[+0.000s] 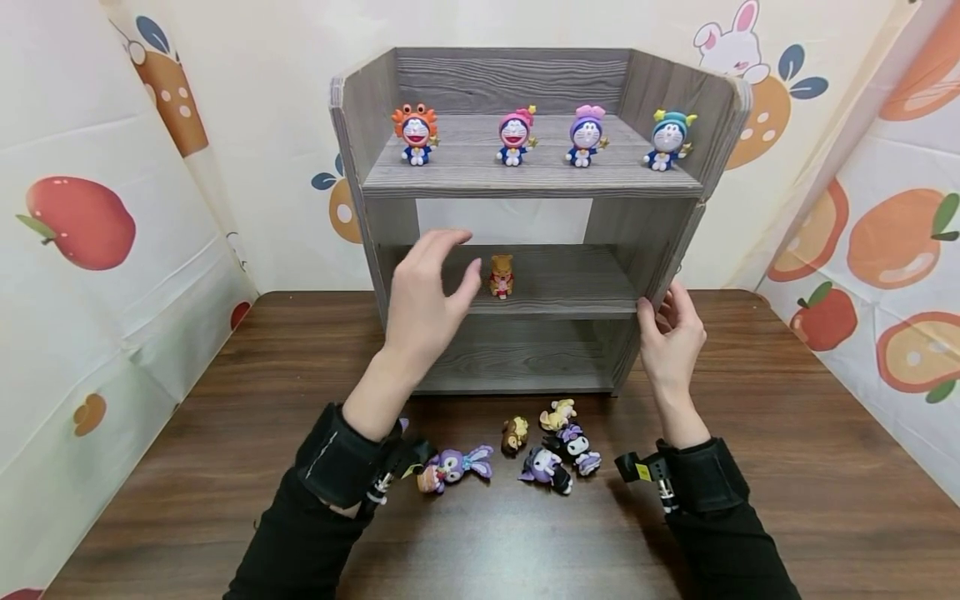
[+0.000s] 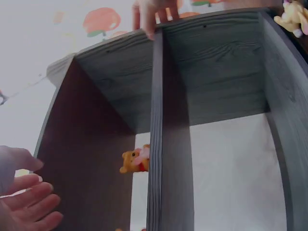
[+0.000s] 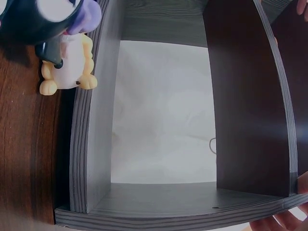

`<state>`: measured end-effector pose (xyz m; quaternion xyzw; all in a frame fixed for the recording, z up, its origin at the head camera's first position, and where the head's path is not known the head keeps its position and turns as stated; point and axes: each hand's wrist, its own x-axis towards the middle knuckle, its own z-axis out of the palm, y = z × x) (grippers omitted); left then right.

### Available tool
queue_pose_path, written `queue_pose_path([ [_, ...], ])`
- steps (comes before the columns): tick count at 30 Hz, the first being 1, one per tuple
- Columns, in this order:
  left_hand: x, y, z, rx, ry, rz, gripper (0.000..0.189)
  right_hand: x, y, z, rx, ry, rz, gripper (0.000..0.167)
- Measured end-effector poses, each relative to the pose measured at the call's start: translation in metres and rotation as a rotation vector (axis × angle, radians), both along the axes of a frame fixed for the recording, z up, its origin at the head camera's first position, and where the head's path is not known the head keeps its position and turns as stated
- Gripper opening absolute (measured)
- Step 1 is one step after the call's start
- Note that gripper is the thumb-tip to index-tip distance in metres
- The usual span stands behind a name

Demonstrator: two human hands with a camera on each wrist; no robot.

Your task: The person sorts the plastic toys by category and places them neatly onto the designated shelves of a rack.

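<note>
A small yellow bear figurine in red sits on the middle level of the grey wooden shelf. My left hand is raised before the left part of that level, thumb and fingers spread apart with nothing between them. It hides part of the shelf behind it. At the bottom edge of the left wrist view, a bit of another orange thing shows. With thumb on the front edge and fingers outside, my right hand grips the right side panel of the shelf.
Several blue figurines in colourful hats stand on the top level, among them one with an orange crab hat. On the table lie a purple rabbit figurine, a brown-and-yellow one, a pale yellow one and two purple-and-black ones.
</note>
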<state>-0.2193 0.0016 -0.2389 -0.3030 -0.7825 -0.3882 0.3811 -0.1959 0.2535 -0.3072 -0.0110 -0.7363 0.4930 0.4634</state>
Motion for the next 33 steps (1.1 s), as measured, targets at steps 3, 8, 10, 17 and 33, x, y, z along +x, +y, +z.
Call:
queue_pose_path([
  [3, 0.003, -0.009, -0.005, 0.119, 0.096, 0.0, 0.021, 0.0, 0.0, 0.0, 0.0, 0.002, 0.002, 0.03],
  [8, 0.002, -0.022, -0.014, 0.286, 0.155, 0.057, 0.014, 0.0, -0.001, -0.001, 0.0, 0.003, 0.007, 0.031],
  [10, 0.0, -0.027, -0.018, 0.345, 0.171, 0.085, 0.014, 0.0, -0.001, -0.001, 0.0, 0.004, 0.008, 0.031],
  [17, -0.009, -0.039, -0.038, 0.514, 0.128, 0.19, 0.028, -0.001, -0.001, -0.001, 0.002, 0.001, 0.002, 0.031],
  [33, -0.009, -0.04, -0.057, 0.69, -0.343, -0.027, 0.042, 0.0, -0.001, -0.001, -0.006, -0.004, -0.006, 0.03],
])
